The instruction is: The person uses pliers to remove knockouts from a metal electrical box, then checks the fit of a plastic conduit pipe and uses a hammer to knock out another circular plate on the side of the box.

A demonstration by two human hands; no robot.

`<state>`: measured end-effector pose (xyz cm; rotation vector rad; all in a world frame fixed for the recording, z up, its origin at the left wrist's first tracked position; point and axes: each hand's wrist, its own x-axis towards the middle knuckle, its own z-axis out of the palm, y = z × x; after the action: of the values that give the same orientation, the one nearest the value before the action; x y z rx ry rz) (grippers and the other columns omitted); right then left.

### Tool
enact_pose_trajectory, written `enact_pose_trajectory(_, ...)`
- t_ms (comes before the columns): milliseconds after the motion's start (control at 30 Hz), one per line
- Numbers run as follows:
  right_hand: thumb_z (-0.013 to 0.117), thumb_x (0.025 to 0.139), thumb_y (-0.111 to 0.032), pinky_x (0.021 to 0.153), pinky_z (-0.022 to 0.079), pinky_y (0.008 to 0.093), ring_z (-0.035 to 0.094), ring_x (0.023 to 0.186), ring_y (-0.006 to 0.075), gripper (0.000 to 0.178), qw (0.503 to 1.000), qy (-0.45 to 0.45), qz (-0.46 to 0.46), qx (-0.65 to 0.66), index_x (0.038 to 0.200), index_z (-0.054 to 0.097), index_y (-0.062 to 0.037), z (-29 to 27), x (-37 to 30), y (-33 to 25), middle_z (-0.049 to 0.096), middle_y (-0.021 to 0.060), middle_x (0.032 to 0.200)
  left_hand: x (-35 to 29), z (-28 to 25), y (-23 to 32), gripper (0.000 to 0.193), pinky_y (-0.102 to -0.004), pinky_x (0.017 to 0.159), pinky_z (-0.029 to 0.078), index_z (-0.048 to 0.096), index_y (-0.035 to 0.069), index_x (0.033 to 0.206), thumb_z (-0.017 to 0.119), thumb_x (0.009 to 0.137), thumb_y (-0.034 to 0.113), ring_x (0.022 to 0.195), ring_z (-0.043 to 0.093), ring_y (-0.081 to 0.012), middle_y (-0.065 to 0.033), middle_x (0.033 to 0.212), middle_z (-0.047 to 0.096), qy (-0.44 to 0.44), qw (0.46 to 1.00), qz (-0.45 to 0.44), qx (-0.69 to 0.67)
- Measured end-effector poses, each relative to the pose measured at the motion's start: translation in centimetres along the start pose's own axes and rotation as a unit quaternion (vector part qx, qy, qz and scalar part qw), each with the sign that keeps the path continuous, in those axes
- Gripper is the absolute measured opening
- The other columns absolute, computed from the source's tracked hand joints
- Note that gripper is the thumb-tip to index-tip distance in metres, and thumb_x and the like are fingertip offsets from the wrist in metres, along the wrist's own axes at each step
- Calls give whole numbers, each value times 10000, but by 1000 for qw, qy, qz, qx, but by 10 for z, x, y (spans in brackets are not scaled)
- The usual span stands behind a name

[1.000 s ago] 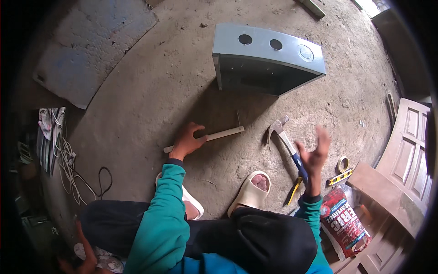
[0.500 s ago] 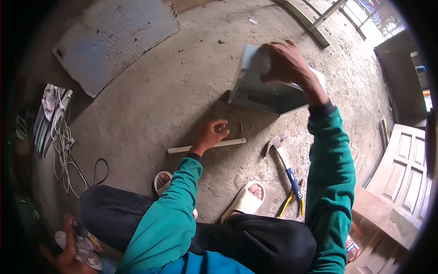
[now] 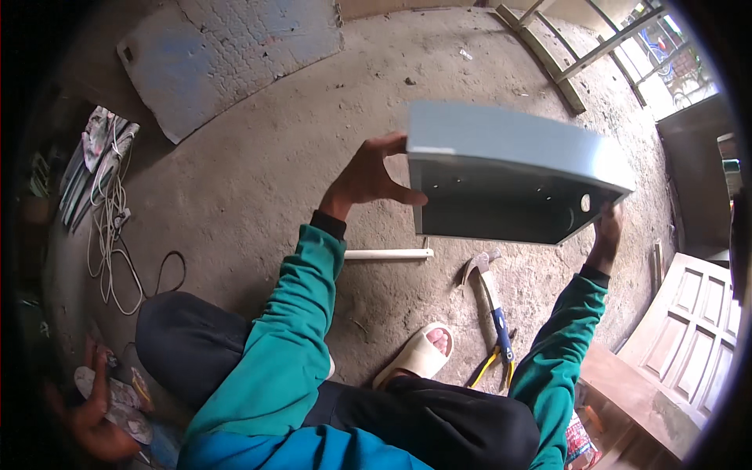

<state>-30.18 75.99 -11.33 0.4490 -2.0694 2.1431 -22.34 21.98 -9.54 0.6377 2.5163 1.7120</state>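
Observation:
Above the floor I hold up a grey metal box (image 3: 509, 133), its hollow side turned toward me. A round hole shows in its inner right part, along with several small holes. My left hand (image 3: 372, 176) grips its left edge, thumb at the lower corner and fingers behind. At the right end is my right hand (image 3: 607, 227), closed on the edge, its fingers partly hidden by the box. Below the box lies a white strip (image 3: 388, 254) with a thin upright piece at its right end. A claw hammer (image 3: 489, 294) and yellow-handled pliers (image 3: 489, 368) rest on the floor nearby.
A worn grey board (image 3: 235, 59) leans at the far left. Tangled white cables (image 3: 106, 235) and bundled tubes lie at the left. A panelled wooden door (image 3: 681, 329) stands at the right, and a wooden frame (image 3: 540, 59) is at the far right. Another person's arm (image 3: 102, 415) shows at lower left.
The box has been lifted off the floor and turned. My left hand has come up from beside the white strip to the box's left edge; my right hand has shifted to its right end.

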Motion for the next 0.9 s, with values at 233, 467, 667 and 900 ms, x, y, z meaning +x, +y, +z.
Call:
enact_pose_trajectory(233, 812, 742, -205, 887, 507, 391, 613, 1051, 248, 553, 977, -76, 160, -122, 1217, 598, -18, 11, -40, 45, 635, 67, 1181, 45, -2, 82, 955, -449, 891, 527, 567, 7, 1316, 899, 507, 391, 1075, 609, -253, -85, 1091, 612, 78, 993, 86, -10)
enact_pose_trajectory(467, 927, 613, -325, 1123, 336, 502, 404, 1381, 326, 1109, 959, -25, 227, -169, 1515, 329, -84, 48, -73, 28, 453, 145, 1475, 83, -18, 138, 815, -409, 864, 525, 649, -3, 1169, 834, 506, 433, 978, 644, -314, -138, 1055, 609, -57, 945, 153, 282)
enact_pose_trajectory(667, 930, 589, -408, 1125, 341, 479, 411, 1372, 323, 1175, 992, -45, -22, -116, 1520, 293, -79, 193, -55, -49, 427, 155, 1479, 91, -18, 132, 755, -383, 802, 515, 646, 39, 1162, 825, 492, 341, 908, 620, -298, -101, 968, 568, -165, 881, 154, 416)
enact_pose_trajectory(900, 926, 568, -342, 1106, 364, 425, 439, 1338, 342, 1161, 970, -78, -49, -224, 1498, 295, -47, 252, -46, -26, 456, 210, 1412, 99, -5, 95, 752, -380, 804, 517, 637, 63, 1184, 832, 512, 338, 924, 619, -295, -97, 998, 561, -242, 867, 115, 420)
